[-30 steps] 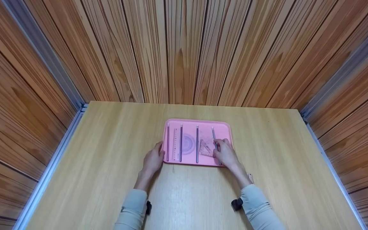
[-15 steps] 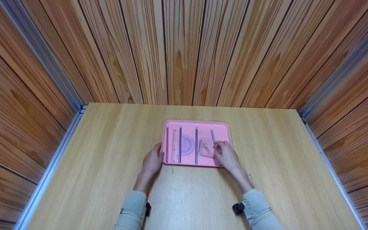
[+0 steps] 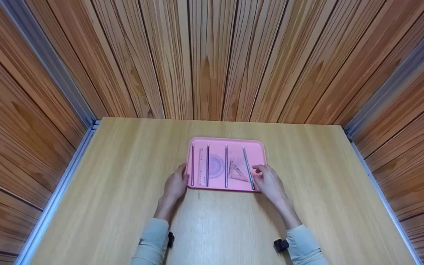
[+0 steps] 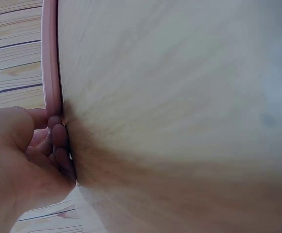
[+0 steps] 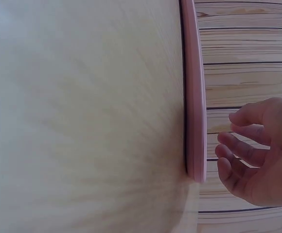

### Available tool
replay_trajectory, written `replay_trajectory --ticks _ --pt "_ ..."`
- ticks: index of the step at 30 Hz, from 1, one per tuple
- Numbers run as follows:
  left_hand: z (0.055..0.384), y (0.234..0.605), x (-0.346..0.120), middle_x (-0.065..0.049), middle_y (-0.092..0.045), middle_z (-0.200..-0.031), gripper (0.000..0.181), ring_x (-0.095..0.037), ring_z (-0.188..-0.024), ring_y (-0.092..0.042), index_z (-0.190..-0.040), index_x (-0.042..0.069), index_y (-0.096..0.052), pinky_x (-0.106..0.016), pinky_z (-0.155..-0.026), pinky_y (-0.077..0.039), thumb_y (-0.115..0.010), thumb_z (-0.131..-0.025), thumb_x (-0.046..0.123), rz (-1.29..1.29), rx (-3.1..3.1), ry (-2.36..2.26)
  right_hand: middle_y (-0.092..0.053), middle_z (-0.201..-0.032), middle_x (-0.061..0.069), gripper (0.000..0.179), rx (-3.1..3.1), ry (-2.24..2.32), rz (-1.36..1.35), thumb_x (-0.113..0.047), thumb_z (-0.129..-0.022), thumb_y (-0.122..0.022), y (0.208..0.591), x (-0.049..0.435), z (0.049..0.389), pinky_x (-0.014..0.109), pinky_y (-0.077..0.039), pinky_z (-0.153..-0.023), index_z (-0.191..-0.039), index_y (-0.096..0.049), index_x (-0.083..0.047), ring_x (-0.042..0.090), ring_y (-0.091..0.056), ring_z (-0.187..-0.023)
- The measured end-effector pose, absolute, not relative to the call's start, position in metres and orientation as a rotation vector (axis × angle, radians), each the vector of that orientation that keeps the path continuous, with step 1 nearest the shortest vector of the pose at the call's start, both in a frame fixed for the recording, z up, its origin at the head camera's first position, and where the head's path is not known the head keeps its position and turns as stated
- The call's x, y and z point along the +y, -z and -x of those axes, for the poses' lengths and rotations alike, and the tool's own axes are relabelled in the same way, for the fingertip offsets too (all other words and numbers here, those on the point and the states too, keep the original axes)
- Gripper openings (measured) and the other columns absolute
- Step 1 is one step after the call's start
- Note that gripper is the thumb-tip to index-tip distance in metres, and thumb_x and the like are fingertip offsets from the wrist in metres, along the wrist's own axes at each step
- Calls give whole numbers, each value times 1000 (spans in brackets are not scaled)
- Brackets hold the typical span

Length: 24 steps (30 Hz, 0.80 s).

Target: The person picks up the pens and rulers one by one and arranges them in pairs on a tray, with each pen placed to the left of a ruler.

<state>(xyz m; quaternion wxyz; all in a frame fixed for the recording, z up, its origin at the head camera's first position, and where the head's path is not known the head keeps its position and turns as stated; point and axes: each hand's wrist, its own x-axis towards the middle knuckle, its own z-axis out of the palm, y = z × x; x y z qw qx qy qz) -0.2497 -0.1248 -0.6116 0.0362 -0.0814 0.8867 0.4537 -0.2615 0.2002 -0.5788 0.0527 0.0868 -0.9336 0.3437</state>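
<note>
A pink tray (image 3: 239,184) lies on the table, with several dark pencils in it. The rightmost pencil (image 3: 248,168) leans slightly, its near end at the tray's front edge. Between the pencils show a clear ruler (image 3: 201,167), a round protractor (image 3: 216,166) and a set square (image 3: 238,173). My left hand (image 3: 175,184) grips the tray's left edge; in the left wrist view the thumb is on the rim and the fingers (image 4: 59,136) curl against its side. Over the front right corner, my right hand (image 3: 269,183) holds nothing, its fingers loosely bent beside the rightmost pencil.
The wooden table (image 3: 131,162) extends around the tray on all sides. Wood-plank walls (image 3: 212,59) rise behind it and at both sides, with metal rails (image 3: 59,213) along the side edges. A dark wrist device (image 3: 281,245) is by the right sleeve.
My right hand has let go of the rightmost pencil and moved slightly right, leaving the pencil lying in the tray. The left hand has stayed at the tray's left edge.
</note>
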Motion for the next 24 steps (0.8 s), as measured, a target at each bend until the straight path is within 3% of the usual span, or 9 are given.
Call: replay_trajectory --ticks 9,16,24 --pt "252 612 -124 -11 -50 -150 49 -29 -139 -46 -151 12 -40 -46 -112 -40 -51 -104 19 253 2743 -1355 -65 -111 15 34 -2914 -980 -138 -13 -93 -65 579 218 243 42 -55 -80 -126 -64 -5 29 -60 -100" --pt "250 613 -124 -9 -50 -150 48 -28 -140 -46 -151 13 -40 -46 -112 -41 -50 -104 20 254 2738 -1361 -64 -113 21 37 -2927 -897 -64 -14 -91 -69 584 239 232 52 -52 -86 -125 -64 0 38 -59 -105" --pt "249 612 -124 -8 -49 -152 49 -28 -141 -44 -152 15 -39 -47 -113 -40 -50 -105 21 262 2729 -1368 -57 -126 25 54 -3082 -799 8 -14 -87 -71 582 257 218 50 -47 -83 -137 -54 -1 40 -53 -108"
